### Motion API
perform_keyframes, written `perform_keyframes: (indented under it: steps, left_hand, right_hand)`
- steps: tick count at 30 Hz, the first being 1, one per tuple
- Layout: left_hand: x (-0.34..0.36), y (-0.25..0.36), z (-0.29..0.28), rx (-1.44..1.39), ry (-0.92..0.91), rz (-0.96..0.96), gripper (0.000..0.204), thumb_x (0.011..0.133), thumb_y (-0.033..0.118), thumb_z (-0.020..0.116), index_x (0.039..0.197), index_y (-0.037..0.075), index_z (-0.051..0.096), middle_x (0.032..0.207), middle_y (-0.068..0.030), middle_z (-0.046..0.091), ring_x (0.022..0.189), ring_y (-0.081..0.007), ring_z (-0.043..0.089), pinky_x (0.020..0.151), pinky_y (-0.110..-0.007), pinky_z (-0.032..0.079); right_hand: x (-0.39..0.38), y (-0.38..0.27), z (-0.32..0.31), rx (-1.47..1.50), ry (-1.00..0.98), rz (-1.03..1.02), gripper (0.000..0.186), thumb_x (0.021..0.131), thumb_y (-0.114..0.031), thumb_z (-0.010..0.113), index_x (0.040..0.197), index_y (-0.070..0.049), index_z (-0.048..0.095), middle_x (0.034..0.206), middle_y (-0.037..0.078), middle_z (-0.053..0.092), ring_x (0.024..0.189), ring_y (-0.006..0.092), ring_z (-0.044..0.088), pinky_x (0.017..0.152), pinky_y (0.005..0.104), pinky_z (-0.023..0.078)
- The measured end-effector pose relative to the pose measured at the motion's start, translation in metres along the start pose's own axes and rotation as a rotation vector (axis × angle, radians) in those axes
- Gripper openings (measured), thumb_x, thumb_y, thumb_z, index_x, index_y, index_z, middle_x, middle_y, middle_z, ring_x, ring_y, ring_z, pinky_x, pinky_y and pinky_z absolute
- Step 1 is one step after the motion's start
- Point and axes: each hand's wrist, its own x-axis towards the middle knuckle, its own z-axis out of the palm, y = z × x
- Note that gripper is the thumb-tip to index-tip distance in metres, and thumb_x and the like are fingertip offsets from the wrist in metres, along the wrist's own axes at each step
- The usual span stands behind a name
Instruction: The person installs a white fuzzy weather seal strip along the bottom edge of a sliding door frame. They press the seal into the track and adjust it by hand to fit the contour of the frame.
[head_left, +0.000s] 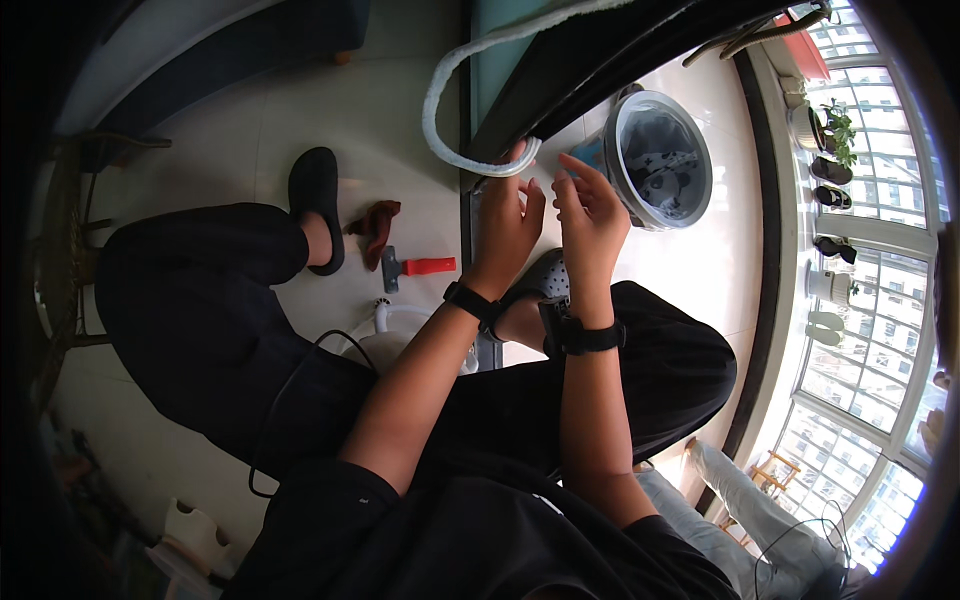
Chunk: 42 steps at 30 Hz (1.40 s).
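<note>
A soft white strip [436,105] comes down from the top edge, bends in a loop and doubles back beside the black edge of a door-like panel [590,85]. My left hand [503,225] grips the strip near its lower bend, one fingertip showing above it and the thumb standing apart. Just to the right, my right hand [592,212] is raised with fingers half bent and spread, holding nothing that I can see. Both wrists wear black straps, and a small dark device sits on the right one.
A grey-rimmed bucket [708,165] stands right of my hands. A red-handled scraper [430,266] and a dark red cloth [377,232] lie on the floor at left. Between my legs is a whitish container [400,335]. Potted plants [838,138] and shoes line the window sill.
</note>
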Motion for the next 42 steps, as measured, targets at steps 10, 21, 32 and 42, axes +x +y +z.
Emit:
perform_keyframes:
  steps: [10,21,32,42]
  left_hand:
    - [-0.005,0.014,0.005,-0.024,-0.084,-0.103,0.063,0.085,0.002,0.057,0.142,0.005,0.029,0.114,-0.0171,0.057,0.076,-0.0216,0.061,0.061,-0.028,0.049]
    - [-0.005,-0.019,-0.020,0.112,-0.065,0.197,0.068,0.079,-0.004,0.052,0.143,0.002,0.027,0.130,-0.0197,0.040,0.113,-0.0310,0.047,0.093,-0.036,0.041]
    - [-0.017,-0.047,-0.003,-0.120,-0.139,-0.149,0.074,0.078,0.003,0.054,0.145,0.011,0.025,0.118,-0.0128,0.043,0.099,-0.0210,0.047,0.079,-0.033,0.044]
    - [-0.025,-0.044,0.007,-0.346,-0.265,-0.240,0.088,0.077,0.001,0.054,0.149,0.006,0.004,0.100,-0.0143,0.051,0.082,-0.0237,0.052,0.076,-0.032,0.047]
  right_hand:
    - [0.007,-0.014,0.012,-0.113,0.065,-0.275,0.027,0.078,-0.010,0.071,0.103,-0.001,0.067,0.082,0.010,0.065,0.071,0.0167,0.065,0.065,0.0274,0.054]
    - [0.025,-0.029,0.029,-0.414,0.140,-0.270,0.025,0.075,-0.024,0.072,0.080,0.000,0.067,0.073,0.012,0.068,0.067,0.0237,0.068,0.065,0.0298,0.052]
    - [0.023,-0.029,0.033,-0.435,0.159,-0.273,0.021,0.075,-0.020,0.072,0.079,0.000,0.066,0.071,0.012,0.068,0.067,0.0208,0.069,0.065,0.0286,0.051]
    - [0.021,-0.028,0.035,-0.473,0.167,-0.312,0.019,0.074,-0.017,0.072,0.075,0.000,0.064,0.067,0.011,0.067,0.061,0.0208,0.067,0.059,0.0290,0.051]
